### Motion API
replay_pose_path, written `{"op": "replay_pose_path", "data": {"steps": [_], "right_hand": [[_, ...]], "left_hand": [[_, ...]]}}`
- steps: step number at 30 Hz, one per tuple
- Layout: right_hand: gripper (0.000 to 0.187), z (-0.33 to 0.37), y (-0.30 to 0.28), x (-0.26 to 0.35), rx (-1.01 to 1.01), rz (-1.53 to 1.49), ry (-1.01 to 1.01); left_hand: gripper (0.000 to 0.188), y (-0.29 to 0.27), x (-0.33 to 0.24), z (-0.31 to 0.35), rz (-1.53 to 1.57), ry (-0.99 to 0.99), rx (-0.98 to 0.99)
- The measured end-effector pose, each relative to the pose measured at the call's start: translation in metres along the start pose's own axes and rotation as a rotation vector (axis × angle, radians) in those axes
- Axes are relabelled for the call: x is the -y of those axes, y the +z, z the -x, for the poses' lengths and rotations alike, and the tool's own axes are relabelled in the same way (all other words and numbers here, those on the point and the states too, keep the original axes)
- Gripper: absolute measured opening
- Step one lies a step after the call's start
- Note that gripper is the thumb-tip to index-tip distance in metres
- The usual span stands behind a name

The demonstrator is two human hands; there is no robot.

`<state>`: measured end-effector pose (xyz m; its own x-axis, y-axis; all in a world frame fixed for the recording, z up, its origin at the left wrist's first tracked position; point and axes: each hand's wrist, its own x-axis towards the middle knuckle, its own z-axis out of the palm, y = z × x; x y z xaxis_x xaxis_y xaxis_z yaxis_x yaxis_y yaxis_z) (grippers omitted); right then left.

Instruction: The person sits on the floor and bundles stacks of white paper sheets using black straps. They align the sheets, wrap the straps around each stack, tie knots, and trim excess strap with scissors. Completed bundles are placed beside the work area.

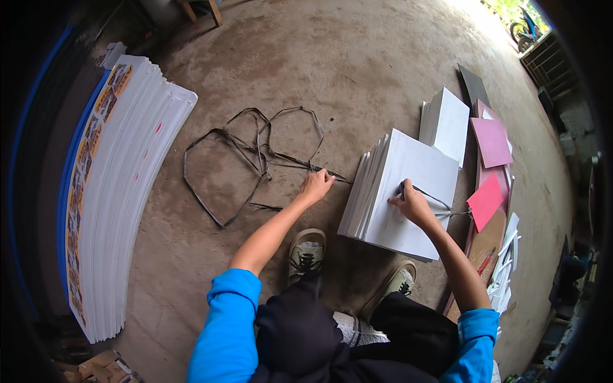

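Our left hand pinches black strap, our right hand's bent fingers a strand over white boards; another stack and pink sheets crowd close.

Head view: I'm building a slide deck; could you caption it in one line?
Dark strap in both hands: left hand over the floor, right hand atop stacked white sheets.

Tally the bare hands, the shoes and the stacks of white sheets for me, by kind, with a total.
Bare hands: 2 (left hand, right hand)
Shoes: 2 (left shoe, right shoe)
Stacks of white sheets: 3 (far-left stack, stack under the right hand, stack behind that one)
Total: 7
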<state>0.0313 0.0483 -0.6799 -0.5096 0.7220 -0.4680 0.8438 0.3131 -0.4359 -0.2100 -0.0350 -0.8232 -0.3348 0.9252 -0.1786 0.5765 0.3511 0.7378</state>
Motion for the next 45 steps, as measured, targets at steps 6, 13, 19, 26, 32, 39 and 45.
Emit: {"op": "replay_pose_path", "data": {"steps": [6, 13, 19, 26, 32, 39, 45], "right_hand": [[0.026, 0.009, -0.005, 0.011, -0.175, 0.016, -0.190], [0.022, 0.009, -0.056, 0.023, -0.349, 0.033, -0.237], [0.024, 0.000, -0.062, 0.020, -0.363, -0.054, -0.192], [0.026, -0.012, -0.079, 0.020, -0.365, -0.178, -0.190], [0.025, -0.020, -0.089, 0.038, -0.362, -0.189, -0.222], [0.028, -0.044, -0.101, 0.035, -0.609, -0.377, -0.296], [0.038, -0.101, -0.112, -0.035, -0.476, 0.099, -0.050]], "left_hand": [[0.033, -0.068, -0.092, -0.021, 0.182, -0.148, 0.456], [0.033, -0.014, -0.161, -0.010, 0.248, -0.013, 0.297], [0.029, -0.009, -0.170, -0.028, 0.168, 0.002, 0.299], [0.025, -0.032, -0.187, -0.035, 0.094, -0.057, 0.358], [0.026, -0.052, -0.182, -0.068, 0.065, -0.068, 0.256], [0.032, -0.075, -0.159, -0.081, -0.202, 0.002, 0.181], [0.038, -0.072, -0.165, -0.048, -0.359, 0.124, 0.059]]}}
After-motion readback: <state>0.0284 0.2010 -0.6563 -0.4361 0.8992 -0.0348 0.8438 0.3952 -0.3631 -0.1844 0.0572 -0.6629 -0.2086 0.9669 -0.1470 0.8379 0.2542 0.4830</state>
